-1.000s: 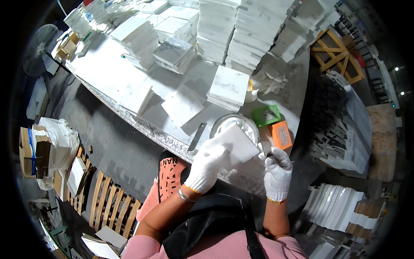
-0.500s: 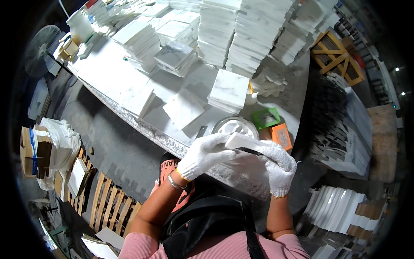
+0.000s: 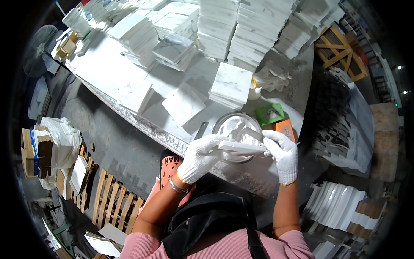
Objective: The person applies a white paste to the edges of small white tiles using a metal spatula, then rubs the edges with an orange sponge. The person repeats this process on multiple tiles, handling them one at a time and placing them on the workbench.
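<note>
A white tile (image 3: 241,149), seen nearly edge-on, is held level between my two gloved hands. My left hand (image 3: 199,159), in a white knit glove, grips its left end with thumb and fingers. At the tile's right end, the bent fingers of my right hand (image 3: 283,156), gloved alike, pinch the edge. Just beyond the tile, a round metal bowl (image 3: 214,125) contains white material, partly hidden by the tile and hands. A flat scraper-like blade (image 3: 201,131) lies left of the bowl. Green (image 3: 269,113) and orange boxes (image 3: 284,128) lie to its right.
Short stacks of marble tiles (image 3: 232,84) stand on the worktable (image 3: 151,113), with tall stacks (image 3: 217,30) behind. A small white bottle (image 3: 255,93) and crumpled gloves (image 3: 272,77) lie nearby. Wooden pallets (image 3: 113,200) are on the floor at left; a fan (image 3: 41,49) stands far left.
The tile has tilted to lie more level, its right end now lower. My right hand has shifted slightly right, from over the tile to its right end. My left hand stays on the left end.
</note>
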Available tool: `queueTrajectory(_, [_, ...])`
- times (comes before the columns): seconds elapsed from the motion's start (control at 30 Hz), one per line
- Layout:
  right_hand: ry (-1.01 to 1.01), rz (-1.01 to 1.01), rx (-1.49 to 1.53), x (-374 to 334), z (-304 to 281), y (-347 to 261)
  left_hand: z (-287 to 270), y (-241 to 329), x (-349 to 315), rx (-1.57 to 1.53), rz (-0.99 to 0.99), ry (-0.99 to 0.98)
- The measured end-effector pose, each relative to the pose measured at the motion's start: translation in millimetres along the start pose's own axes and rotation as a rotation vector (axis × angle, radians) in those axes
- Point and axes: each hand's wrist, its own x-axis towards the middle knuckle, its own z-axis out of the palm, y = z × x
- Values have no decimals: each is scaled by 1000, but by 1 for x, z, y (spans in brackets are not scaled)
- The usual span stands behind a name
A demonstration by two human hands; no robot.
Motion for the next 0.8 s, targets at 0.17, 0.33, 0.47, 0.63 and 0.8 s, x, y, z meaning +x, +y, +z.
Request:
queueTrajectory(0.17, [-14, -38, -100, 13, 9, 14, -2, 0, -8, -9, -70, 6])
queueTrajectory(0.33, [-39, -144, -223, 26, 9, 33, -2, -2, -10, 0, -38, -6])
queueTrajectory(0.47, [-65, -134, -163, 27, 14, 36, -3, 5, -8, 31, -64, -6])
queueTrajectory(0.63, [-78, 102, 32, 14, 7, -4, -3, 4, -6, -27, -100, -3])
queueTrajectory(0.8, [24, 45, 115, -8, -7, -36, 2, 1, 0, -110, -90, -44])
